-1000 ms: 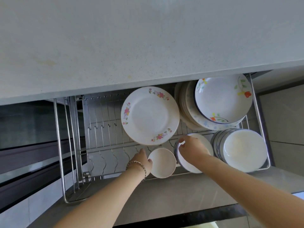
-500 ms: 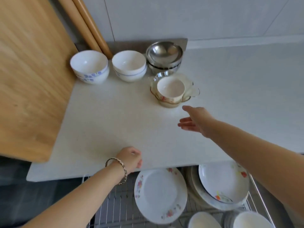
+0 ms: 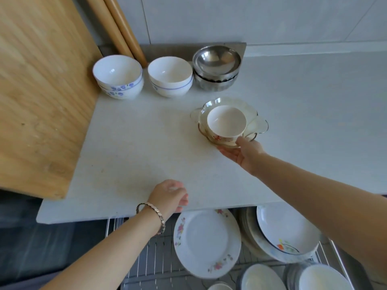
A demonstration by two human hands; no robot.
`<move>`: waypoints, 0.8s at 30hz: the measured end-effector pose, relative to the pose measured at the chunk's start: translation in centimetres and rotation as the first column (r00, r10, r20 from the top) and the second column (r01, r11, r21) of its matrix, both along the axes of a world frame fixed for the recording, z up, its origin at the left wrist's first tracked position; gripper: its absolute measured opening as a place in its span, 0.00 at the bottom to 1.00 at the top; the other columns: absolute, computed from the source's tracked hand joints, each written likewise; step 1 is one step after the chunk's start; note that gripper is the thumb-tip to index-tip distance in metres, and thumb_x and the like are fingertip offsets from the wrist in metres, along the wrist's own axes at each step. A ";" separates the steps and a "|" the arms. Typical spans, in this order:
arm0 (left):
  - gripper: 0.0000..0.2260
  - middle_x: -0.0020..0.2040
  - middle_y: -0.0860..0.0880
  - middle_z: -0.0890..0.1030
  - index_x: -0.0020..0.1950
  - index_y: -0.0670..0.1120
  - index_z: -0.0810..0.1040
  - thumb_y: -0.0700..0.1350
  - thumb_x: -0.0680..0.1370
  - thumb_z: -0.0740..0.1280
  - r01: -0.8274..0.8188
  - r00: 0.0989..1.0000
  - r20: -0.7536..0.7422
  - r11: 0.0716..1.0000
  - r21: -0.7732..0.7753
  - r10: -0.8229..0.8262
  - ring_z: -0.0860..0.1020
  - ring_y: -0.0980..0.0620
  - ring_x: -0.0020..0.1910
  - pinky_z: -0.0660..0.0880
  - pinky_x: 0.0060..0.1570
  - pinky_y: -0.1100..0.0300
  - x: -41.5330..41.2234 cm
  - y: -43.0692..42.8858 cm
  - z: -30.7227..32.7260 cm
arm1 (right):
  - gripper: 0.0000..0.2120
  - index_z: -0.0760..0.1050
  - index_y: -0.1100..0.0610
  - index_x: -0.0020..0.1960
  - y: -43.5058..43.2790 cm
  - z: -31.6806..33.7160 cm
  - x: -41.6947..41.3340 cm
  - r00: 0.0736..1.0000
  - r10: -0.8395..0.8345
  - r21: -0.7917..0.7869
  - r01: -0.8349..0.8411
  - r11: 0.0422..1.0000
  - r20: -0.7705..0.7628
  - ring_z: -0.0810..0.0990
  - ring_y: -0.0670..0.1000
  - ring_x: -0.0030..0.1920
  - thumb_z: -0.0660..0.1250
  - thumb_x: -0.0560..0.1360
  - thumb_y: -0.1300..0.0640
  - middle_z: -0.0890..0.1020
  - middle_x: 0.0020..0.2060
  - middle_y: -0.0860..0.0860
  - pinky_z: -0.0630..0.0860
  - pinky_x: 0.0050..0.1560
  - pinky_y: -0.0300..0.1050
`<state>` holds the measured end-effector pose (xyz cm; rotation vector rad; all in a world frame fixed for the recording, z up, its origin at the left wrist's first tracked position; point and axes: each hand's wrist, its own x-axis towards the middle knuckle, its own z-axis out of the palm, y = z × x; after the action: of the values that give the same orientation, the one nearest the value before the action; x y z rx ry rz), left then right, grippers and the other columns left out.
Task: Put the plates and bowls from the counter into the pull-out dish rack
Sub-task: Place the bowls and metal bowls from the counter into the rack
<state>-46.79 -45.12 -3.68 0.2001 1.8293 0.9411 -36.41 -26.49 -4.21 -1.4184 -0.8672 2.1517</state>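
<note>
Now the right hand (image 3: 243, 152) has reached the glass dish (image 3: 254, 124)

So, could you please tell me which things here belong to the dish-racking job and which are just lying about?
Job:
- glass dish holding small white bowl, right hand reaching it
- blue-patterned bowls
- white bowls
- steel bowls
- pull-out dish rack

Lying about:
- wooden board
- rolling pins
</note>
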 end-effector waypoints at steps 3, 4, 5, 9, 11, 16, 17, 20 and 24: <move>0.23 0.45 0.45 0.78 0.72 0.46 0.62 0.39 0.78 0.64 -0.111 0.984 0.156 0.981 0.160 0.086 0.80 0.48 0.36 0.79 0.36 0.60 1.7 -0.6 1.3 | 0.20 0.63 0.62 0.69 -4.0 0.7 3.6 0.992 0.125 0.011 -0.126 0.992 0.023 0.85 0.56 0.37 0.51 0.78 0.69 0.80 0.49 0.62 0.84 0.36 0.45; 0.26 0.48 0.44 0.79 0.73 0.50 0.59 0.41 0.78 0.64 -0.134 0.976 0.194 0.972 0.195 0.096 0.81 0.47 0.37 0.80 0.37 0.59 2.4 -1.1 1.8 | 0.20 0.64 0.62 0.69 -5.4 1.1 4.5 0.984 0.175 0.023 -0.176 0.984 0.038 0.86 0.55 0.37 0.51 0.78 0.69 0.80 0.50 0.62 0.83 0.36 0.44; 0.26 0.51 0.43 0.79 0.74 0.53 0.57 0.43 0.78 0.63 -0.150 0.970 0.223 0.964 0.219 0.100 0.83 0.47 0.37 0.81 0.38 0.57 3.0 -1.8 2.1 | 0.19 0.65 0.62 0.68 -6.9 1.4 5.5 0.974 0.219 0.030 -0.221 0.975 0.052 0.85 0.56 0.38 0.51 0.78 0.68 0.80 0.52 0.63 0.83 0.36 0.44; 0.20 0.48 0.40 0.82 0.68 0.56 0.60 0.40 0.80 0.59 -0.225 0.945 0.286 0.951 0.214 0.159 0.85 0.47 0.34 0.82 0.39 0.52 5.7 -6.0 2.3 | 0.14 0.72 0.56 0.61 -13.3 2.7 7.8 0.922 0.380 0.025 -0.383 0.924 0.070 0.85 0.54 0.41 0.55 0.79 0.65 0.83 0.49 0.58 0.83 0.40 0.45; 0.22 0.46 0.42 0.83 0.68 0.57 0.62 0.36 0.80 0.58 -0.278 0.933 0.289 0.939 0.202 0.214 0.85 0.48 0.34 0.82 0.38 0.51 6.8 -8.9 1.9 | 0.14 0.72 0.53 0.62 -16.2 3.3 8.4 0.878 0.473 0.045 -0.477 0.878 0.078 0.86 0.55 0.44 0.57 0.79 0.63 0.85 0.48 0.58 0.82 0.39 0.43; 0.21 0.40 0.42 0.86 0.59 0.62 0.70 0.35 0.79 0.59 -0.433 0.871 0.327 0.888 0.156 0.367 0.85 0.46 0.35 0.83 0.35 0.52 7.8 -15.8 0.9 | 0.15 0.69 0.42 0.58 -22.4 2.2 8.6 0.823 0.568 0.002 -0.568 0.823 0.011 0.86 0.56 0.44 0.58 0.79 0.61 0.86 0.41 0.58 0.81 0.39 0.43; 0.21 0.40 0.41 0.86 0.59 0.61 0.70 0.34 0.78 0.59 -0.472 0.848 0.336 0.871 0.132 0.409 0.85 0.45 0.35 0.82 0.34 0.52 7.8 -17.1 0.4 | 0.15 0.69 0.41 0.56 -23.5 1.6 8.5 0.813 0.582 -0.025 -0.582 0.813 0.001 0.86 0.55 0.43 0.58 0.79 0.61 0.86 0.42 0.57 0.81 0.39 0.43; 0.22 0.48 0.36 0.82 0.66 0.56 0.67 0.32 0.78 0.57 -0.552 0.778 0.376 0.833 0.031 0.502 0.84 0.43 0.39 0.82 0.34 0.52 7.4 -19.9 -1.6 | 0.16 0.68 0.43 0.60 -25.7 -1.2 7.9 0.771 0.635 -0.118 -0.627 0.770 0.044 0.86 0.49 0.38 0.60 0.78 0.63 0.85 0.46 0.56 0.82 0.39 0.40; 0.21 0.42 0.35 0.79 0.63 0.53 0.66 0.30 0.79 0.55 -0.616 0.702 0.385 0.782 -0.095 0.599 0.84 0.45 0.30 0.81 0.32 0.53 6.3 -20.9 -6.2 | 0.17 0.65 0.51 0.66 -26.6 -6.3 5.7 0.705 0.685 -0.221 -0.650 0.727 0.183 0.83 0.50 0.34 0.61 0.78 0.60 0.83 0.41 0.56 0.82 0.39 0.40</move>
<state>-40.49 -65.97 -9.87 -0.5867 1.4962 1.3616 -30.72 -53.10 -10.47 -1.6502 -1.5633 2.6201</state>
